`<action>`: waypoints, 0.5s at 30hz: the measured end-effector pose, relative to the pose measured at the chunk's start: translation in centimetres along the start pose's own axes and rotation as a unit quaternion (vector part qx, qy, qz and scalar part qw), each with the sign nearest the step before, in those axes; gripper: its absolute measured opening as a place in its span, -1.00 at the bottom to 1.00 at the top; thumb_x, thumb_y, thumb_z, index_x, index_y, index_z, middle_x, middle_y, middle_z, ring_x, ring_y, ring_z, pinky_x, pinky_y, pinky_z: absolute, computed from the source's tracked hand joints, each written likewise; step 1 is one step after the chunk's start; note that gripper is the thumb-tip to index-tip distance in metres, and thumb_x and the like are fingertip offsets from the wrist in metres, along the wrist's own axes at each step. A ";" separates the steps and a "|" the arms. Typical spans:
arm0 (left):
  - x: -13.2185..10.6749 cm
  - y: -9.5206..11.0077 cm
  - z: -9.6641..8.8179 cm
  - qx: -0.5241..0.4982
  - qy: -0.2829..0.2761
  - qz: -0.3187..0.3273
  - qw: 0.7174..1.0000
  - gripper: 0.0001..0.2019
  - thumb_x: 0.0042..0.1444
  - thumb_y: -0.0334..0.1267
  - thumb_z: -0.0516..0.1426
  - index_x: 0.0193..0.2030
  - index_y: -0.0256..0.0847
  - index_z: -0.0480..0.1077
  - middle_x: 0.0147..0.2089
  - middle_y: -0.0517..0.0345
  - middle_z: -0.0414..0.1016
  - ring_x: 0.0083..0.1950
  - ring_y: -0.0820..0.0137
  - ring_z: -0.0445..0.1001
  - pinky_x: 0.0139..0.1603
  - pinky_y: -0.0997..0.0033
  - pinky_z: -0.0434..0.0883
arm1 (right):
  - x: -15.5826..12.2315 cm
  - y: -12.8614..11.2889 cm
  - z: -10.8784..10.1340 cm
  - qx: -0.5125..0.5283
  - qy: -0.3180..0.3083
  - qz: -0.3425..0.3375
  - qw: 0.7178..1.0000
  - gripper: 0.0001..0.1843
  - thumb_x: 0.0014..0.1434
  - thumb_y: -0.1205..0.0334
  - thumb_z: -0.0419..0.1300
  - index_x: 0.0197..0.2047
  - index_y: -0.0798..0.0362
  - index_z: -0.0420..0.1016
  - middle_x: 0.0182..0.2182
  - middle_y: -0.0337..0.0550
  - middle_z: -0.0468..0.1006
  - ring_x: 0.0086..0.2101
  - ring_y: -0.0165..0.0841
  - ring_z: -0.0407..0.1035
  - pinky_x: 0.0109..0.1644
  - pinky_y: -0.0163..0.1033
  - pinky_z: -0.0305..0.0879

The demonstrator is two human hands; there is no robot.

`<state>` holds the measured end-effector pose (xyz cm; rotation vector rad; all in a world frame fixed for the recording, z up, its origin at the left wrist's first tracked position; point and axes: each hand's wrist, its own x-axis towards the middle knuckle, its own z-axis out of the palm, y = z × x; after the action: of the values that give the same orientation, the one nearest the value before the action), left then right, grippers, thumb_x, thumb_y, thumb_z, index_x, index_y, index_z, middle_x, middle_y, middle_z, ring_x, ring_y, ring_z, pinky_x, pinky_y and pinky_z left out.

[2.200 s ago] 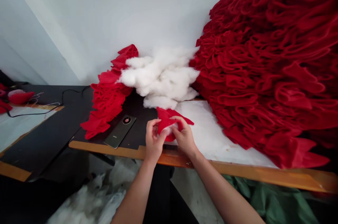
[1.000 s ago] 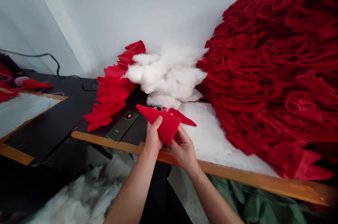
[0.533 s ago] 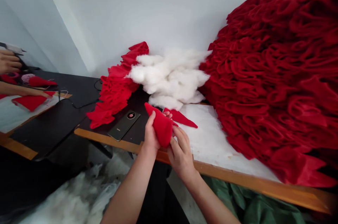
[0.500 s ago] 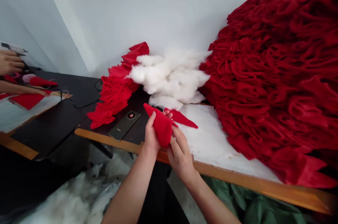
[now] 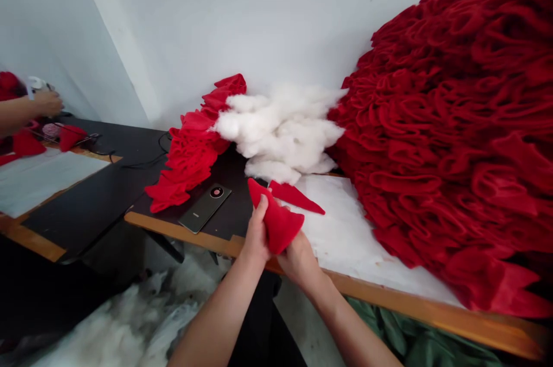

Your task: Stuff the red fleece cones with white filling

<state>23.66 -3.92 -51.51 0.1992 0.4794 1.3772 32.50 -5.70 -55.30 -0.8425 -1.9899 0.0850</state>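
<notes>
Shaping seems underway by the front edge of the table [image 5: 159, 224]: left hand [image 5: 257, 234] clasps a red cloth cone [image 5: 280, 223]; right hand [image 5: 300, 260] (grip hidden) should steady its wide end.

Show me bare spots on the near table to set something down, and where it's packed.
Bare: the white sheet, between the red cone and the big red pile. Narrower: black tabletop between the phone and the left hand. Crowded: the back, where white stuffing fills the space between the big red pile and the smaller red pile.
</notes>
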 end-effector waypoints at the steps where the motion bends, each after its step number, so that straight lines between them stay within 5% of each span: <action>1: 0.1 0.2 0.1 0.000 0.005 -0.009 1.000 -0.71 0.10 -0.03 0.16 -0.16 -0.20 0.44 -0.40 0.17 0.49 -0.36 0.35 0.52 -0.12 0.27 0.47 | -0.2 -0.1 -0.1 0.003 0.008 0.003 1.000 -0.19 0.14 0.52 -0.04 0.40 -0.06 -0.21 0.21 0.08 0.22 0.18 0.01 0.15 0.12 0.25 0.30; 5: 0.7 1.5 0.5 -0.018 0.014 0.012 1.000 -0.64 0.13 -0.02 0.11 -0.30 -0.36 0.45 -0.31 -0.03 0.54 -0.23 0.31 0.55 -0.08 0.36 0.47 | -0.5 -1.0 -0.8 0.000 0.041 -0.009 0.999 -0.28 0.20 0.53 -0.06 0.38 -0.03 -0.10 0.19 0.13 0.22 0.17 -0.03 0.14 0.10 0.18 0.33; 9: 0.5 2.0 0.9 -0.019 -0.049 0.027 0.998 -0.76 0.12 -0.13 0.13 -0.18 -0.25 0.44 -0.20 0.02 0.54 -0.13 0.27 0.54 0.03 0.24 0.43 | 0.0 -1.5 -1.0 0.000 -0.008 -0.064 0.998 -0.35 0.16 0.59 -0.11 0.27 -0.05 0.17 -0.02 0.03 0.45 0.07 -0.08 0.27 0.06 0.15 0.34; 15: -0.7 1.1 1.2 0.038 -0.081 0.023 0.996 -0.65 0.10 -0.01 0.15 -0.03 -0.11 0.37 -0.19 0.10 0.52 -0.06 0.18 0.53 0.04 0.06 0.42 | 1.1 -1.1 -0.9 0.028 0.006 0.003 1.000 -0.29 -0.01 0.55 -0.04 0.25 0.14 0.20 0.08 0.13 0.39 0.11 0.02 0.23 0.07 0.19 0.32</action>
<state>23.15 -4.24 -49.83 0.3834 0.3942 1.3762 32.25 -6.17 -53.61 -0.8107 -1.9637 0.1386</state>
